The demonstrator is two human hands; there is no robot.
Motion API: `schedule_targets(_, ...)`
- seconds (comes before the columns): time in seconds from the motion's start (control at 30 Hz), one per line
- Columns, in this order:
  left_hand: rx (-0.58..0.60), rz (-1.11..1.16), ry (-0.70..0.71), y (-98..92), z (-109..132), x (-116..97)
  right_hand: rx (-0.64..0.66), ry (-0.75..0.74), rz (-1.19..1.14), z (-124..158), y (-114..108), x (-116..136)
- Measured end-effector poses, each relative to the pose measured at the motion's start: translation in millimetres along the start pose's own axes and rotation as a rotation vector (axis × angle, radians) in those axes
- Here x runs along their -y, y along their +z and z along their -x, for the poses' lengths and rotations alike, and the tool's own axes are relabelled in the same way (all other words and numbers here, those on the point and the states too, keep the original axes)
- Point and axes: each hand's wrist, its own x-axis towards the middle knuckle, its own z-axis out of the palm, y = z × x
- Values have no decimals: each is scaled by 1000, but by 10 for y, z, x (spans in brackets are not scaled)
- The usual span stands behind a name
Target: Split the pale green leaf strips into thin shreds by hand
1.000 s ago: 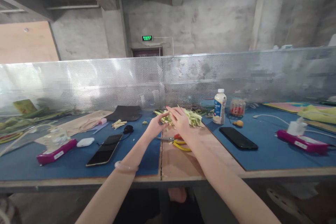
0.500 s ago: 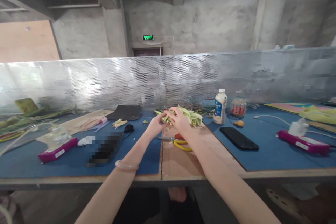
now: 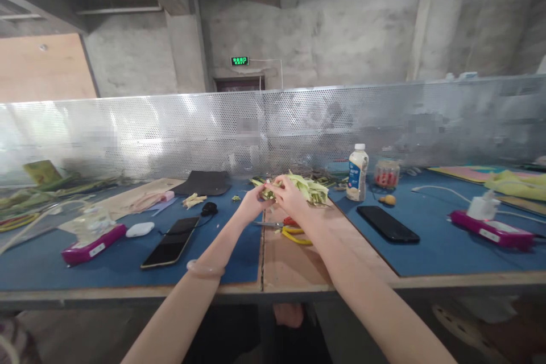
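Both my hands meet at the far middle of the bench over a pile of pale green leaf strips [image 3: 313, 189]. My left hand [image 3: 251, 205] pinches the left end of a bundle of strips. My right hand [image 3: 292, 197] is curled over the same bundle from the right, fingers closed on it. A pale bangle [image 3: 205, 271] rings my left wrist. Just below my hands lie scissors with yellow and red handles [image 3: 290, 230] on the brown board [image 3: 290, 261].
A black phone [image 3: 170, 242], white case [image 3: 139, 229] and pink packet [image 3: 91, 236] lie left on the blue mat. Right: a white bottle [image 3: 357, 172], a red-filled jar [image 3: 386, 173], another phone [image 3: 387, 224], a pink packet [image 3: 492, 228]. A perforated metal screen [image 3: 170, 131] backs the bench.
My hands have stayed over the leaf pile. The fingers of both hands have drawn closer together on the bundle of strips.
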Motion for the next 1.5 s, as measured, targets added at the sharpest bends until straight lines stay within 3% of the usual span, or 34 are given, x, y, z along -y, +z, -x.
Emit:
schedule_targets(0.37, 0, -1, -62, -17, 25, -97, -26, -7, -88, 6, 1, -2)
schedule_targets(1.1, -28, 87, -75, -49, -5, 25, 11, 61, -214, -31, 18, 161)
schedule_targets(1.5, -50, -24, -141, -54, 29, -117, 10, 79, -202, -29, 38, 154)
